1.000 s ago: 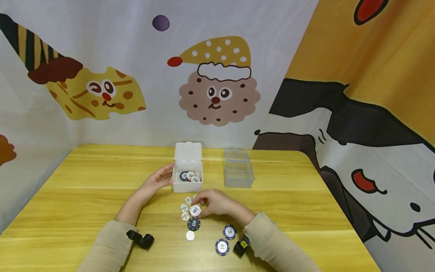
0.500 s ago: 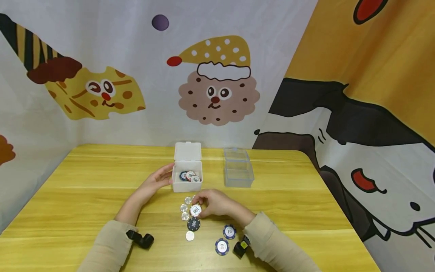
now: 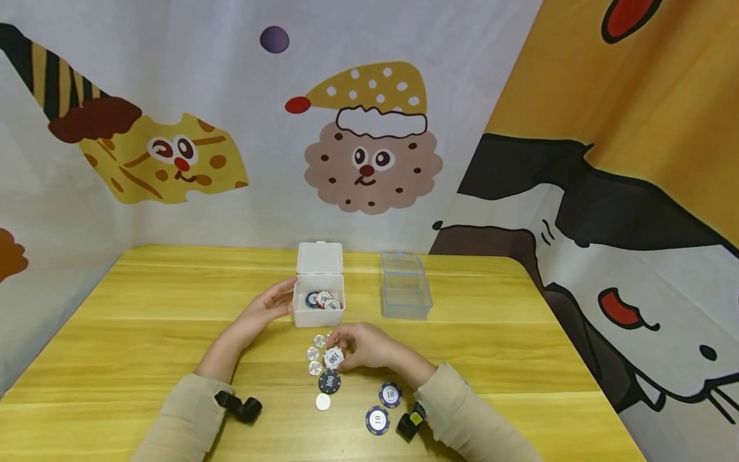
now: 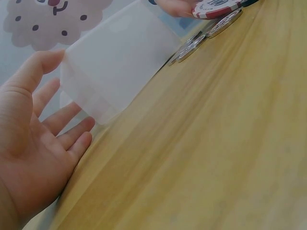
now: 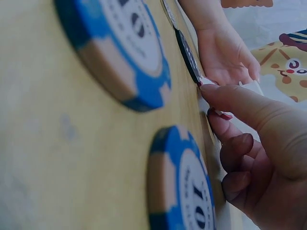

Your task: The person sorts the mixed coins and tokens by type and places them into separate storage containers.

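My right hand (image 3: 366,346) pinches a white and red poker chip (image 3: 333,358) marked 100 between thumb and fingers, low over the table. Below it lies a black 100 chip (image 3: 329,382). Silver coins (image 3: 313,354) lie along its left side, one partly behind my fingers. My left hand (image 3: 262,311) rests its extended fingers and thumb against the left side of an open white plastic box (image 3: 319,319); the left wrist view shows its palm facing the box wall (image 4: 115,62). Several chips (image 3: 323,299) lie inside that box.
A clear plastic box (image 3: 407,301) with its lid up stands right of the white one. Two blue chips (image 3: 378,420) marked 10 lie near my right wrist, large in the right wrist view. A plain silver disc (image 3: 323,402) lies nearer the front. A printed curtain (image 3: 231,77) hangs behind the table.
The pinched chip has turned and shifted very slightly to the right with my right fingers. My left hand stays at the white box.
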Motion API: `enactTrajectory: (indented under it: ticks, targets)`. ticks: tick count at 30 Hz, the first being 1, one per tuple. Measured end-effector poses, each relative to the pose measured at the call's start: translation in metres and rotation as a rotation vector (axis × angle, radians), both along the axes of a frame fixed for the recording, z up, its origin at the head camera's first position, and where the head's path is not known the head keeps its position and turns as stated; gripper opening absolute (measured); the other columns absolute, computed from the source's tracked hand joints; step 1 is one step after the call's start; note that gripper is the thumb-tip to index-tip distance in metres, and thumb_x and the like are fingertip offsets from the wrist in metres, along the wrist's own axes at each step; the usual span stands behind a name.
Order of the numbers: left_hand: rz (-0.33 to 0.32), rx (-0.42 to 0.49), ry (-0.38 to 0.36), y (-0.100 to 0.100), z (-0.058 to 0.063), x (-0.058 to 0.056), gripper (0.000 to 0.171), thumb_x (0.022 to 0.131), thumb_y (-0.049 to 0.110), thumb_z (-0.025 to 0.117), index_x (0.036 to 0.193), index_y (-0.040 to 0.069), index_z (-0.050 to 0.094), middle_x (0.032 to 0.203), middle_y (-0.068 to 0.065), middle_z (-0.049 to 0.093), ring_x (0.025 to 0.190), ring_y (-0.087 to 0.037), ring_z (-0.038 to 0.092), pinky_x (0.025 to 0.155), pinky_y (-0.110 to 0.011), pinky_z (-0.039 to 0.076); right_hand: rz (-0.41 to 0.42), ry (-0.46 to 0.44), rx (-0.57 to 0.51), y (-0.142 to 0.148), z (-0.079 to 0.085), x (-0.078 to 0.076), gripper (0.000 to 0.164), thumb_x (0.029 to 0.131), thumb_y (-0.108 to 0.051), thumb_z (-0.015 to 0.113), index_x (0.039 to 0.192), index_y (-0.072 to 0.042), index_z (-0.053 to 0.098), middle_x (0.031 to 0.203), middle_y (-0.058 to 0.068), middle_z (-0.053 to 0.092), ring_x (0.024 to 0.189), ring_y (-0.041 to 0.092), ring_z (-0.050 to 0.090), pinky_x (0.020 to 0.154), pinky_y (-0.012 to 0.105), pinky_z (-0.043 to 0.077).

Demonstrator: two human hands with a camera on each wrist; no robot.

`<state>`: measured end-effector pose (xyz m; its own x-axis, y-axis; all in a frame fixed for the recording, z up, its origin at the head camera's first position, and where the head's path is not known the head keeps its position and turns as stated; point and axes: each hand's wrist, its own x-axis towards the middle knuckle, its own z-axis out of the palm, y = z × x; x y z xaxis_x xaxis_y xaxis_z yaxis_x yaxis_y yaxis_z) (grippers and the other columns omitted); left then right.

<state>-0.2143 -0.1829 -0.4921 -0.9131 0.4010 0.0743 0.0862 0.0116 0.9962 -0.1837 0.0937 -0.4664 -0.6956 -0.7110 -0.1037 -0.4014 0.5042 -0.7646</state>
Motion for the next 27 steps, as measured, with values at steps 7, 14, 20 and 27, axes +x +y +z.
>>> enactTrajectory:
  ticks: [7, 14, 20, 27]
  targets:
    - [0.001, -0.001, -0.005, 0.0002, 0.0004, 0.0002, 0.060, 0.097, 0.006, 0.054, 0.151, 0.006, 0.027, 0.153, -0.020, 0.025, 0.137, -0.041, 0.026, 0.110, -0.055, 0.019, -0.006, -0.087, -0.045, 0.0026, 0.0018, 0.0004, 0.040, 0.069, 0.001, 0.083, 0.101, -0.017, 0.066, 0.070, -0.004, 0.061, 0.061, 0.006, 0.053, 0.057, 0.020, 0.045]
    - [0.006, -0.014, -0.011, 0.0005, 0.0010, 0.0017, 0.060, 0.097, 0.007, 0.054, 0.151, 0.008, 0.027, 0.154, -0.019, 0.024, 0.137, -0.041, 0.025, 0.110, -0.056, 0.019, -0.018, -0.140, -0.099, 0.0049, 0.0010, 0.0013, 0.040, 0.069, 0.004, 0.081, 0.102, -0.015, 0.067, 0.069, -0.002, 0.062, 0.063, 0.009, 0.057, 0.058, 0.022, 0.048]
    - [0.005, -0.014, -0.012, 0.0002, 0.0004, 0.0021, 0.060, 0.097, 0.007, 0.054, 0.151, 0.008, 0.027, 0.154, -0.019, 0.024, 0.138, -0.041, 0.024, 0.110, -0.056, 0.018, -0.045, -0.167, -0.129, 0.0067, 0.0015, 0.0020, 0.041, 0.069, 0.003, 0.081, 0.102, -0.016, 0.066, 0.072, -0.001, 0.064, 0.065, 0.011, 0.059, 0.059, 0.023, 0.049]
    - [0.006, -0.003, -0.010, 0.0003, -0.0002, 0.0014, 0.060, 0.096, 0.006, 0.054, 0.150, 0.007, 0.028, 0.153, -0.019, 0.025, 0.137, -0.041, 0.025, 0.110, -0.055, 0.019, -0.085, -0.183, -0.185, 0.0081, 0.0024, -0.0003, 0.042, 0.069, 0.007, 0.080, 0.103, -0.014, 0.066, 0.074, 0.000, 0.066, 0.064, 0.012, 0.059, 0.055, 0.021, 0.047]
